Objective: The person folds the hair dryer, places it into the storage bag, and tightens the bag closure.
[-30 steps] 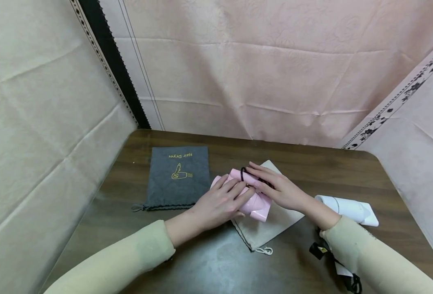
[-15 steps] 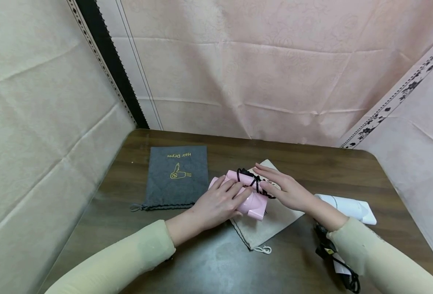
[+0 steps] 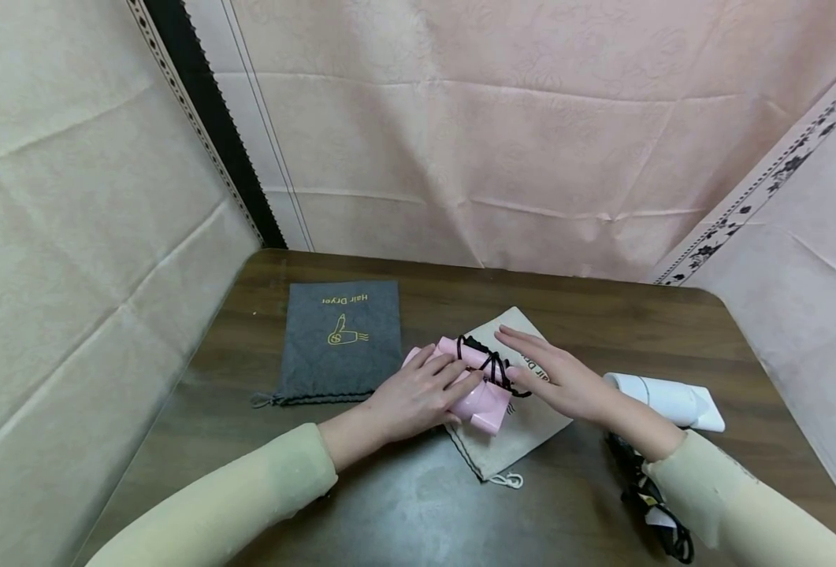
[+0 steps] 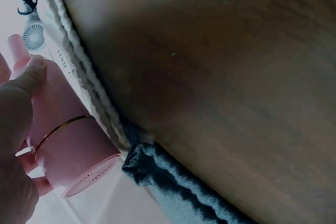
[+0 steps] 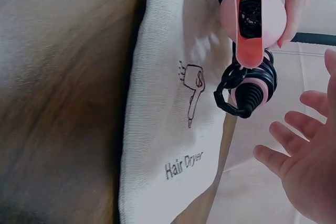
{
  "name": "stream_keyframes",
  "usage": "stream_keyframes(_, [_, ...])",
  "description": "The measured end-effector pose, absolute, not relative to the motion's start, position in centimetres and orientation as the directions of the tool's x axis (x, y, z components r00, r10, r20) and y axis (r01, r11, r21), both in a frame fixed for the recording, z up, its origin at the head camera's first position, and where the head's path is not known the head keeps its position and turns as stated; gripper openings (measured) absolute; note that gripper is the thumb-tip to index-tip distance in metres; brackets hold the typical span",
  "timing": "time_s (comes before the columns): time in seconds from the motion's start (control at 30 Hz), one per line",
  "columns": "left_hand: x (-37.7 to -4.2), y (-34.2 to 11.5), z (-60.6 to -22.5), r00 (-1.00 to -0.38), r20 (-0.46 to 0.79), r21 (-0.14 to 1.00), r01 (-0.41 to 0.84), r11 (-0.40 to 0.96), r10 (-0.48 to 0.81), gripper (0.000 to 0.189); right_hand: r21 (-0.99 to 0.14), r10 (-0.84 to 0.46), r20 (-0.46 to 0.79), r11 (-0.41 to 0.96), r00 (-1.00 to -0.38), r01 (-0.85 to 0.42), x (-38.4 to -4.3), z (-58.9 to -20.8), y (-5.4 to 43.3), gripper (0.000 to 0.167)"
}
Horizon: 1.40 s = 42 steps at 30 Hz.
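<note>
A pink hair dryer (image 3: 487,405) lies above the cream drawstring pouch (image 3: 520,441), its black cord (image 3: 496,367) wound round the folded handle. My left hand (image 3: 421,394) grips the dryer's body from the left; in the left wrist view the thumb is along one side of the dryer (image 4: 73,142) and fingertips show on the other. My right hand (image 3: 562,379) is just right of the cord. From the right wrist view, the fingers of that hand (image 5: 310,145) are spread and apart from the dryer (image 5: 278,14). "Hair Dryer" is printed on the pouch (image 5: 163,93).
A dark grey pouch (image 3: 343,346) with a yellow dryer print lies at the left. To the right are a white hair dryer (image 3: 662,400) and its black cord (image 3: 662,520), partly under the right forearm. Cloth walls (image 3: 531,157) stand behind the wooden table (image 3: 602,315).
My right hand has drawn back to the right from the corded handle, uncovering the cord and some pouch lettering. The pink dryer has shifted slightly left and down in my left hand.
</note>
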<state>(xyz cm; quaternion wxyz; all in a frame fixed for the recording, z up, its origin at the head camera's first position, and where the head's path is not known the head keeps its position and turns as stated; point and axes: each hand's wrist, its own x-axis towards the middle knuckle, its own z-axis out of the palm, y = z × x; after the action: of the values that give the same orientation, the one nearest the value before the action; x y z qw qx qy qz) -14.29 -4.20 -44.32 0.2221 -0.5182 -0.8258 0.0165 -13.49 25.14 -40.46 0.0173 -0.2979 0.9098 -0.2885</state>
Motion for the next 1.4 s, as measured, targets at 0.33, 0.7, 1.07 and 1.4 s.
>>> stream_keyframes(0.33, [-14.6, -4.0, -45.0, -0.34, 0.299, -0.26, 0.87, 0.419, 0.891, 0.076, -0.554, -0.54, 0.12, 0.66, -0.833, -0.508, -12.7, -41.2, 25.6, 0.057])
stream_keyframes(0.7, [-14.9, -3.8, -45.6, -0.299, 0.269, -0.295, 0.879, 0.374, 0.916, 0.074, -0.52, -0.543, 0.094, 0.688, -0.834, -0.507, -12.0, -42.3, 25.4, 0.059])
stream_keyframes(1.07, [-14.8, -4.3, -45.3, -0.373, 0.206, -0.213, 0.885, 0.414, 0.905, 0.079, -0.478, -0.558, 0.103, 0.699, -0.824, -0.533, -11.0, -42.8, 25.2, 0.061])
stream_keyframes(1.4, [-14.9, -7.4, -44.1, -0.434, 0.225, -0.183, 0.86, 0.475, 0.872, 0.086, -0.443, -0.562, 0.102, 0.713, -0.821, -0.543, -10.6, -42.7, 24.2, 0.075])
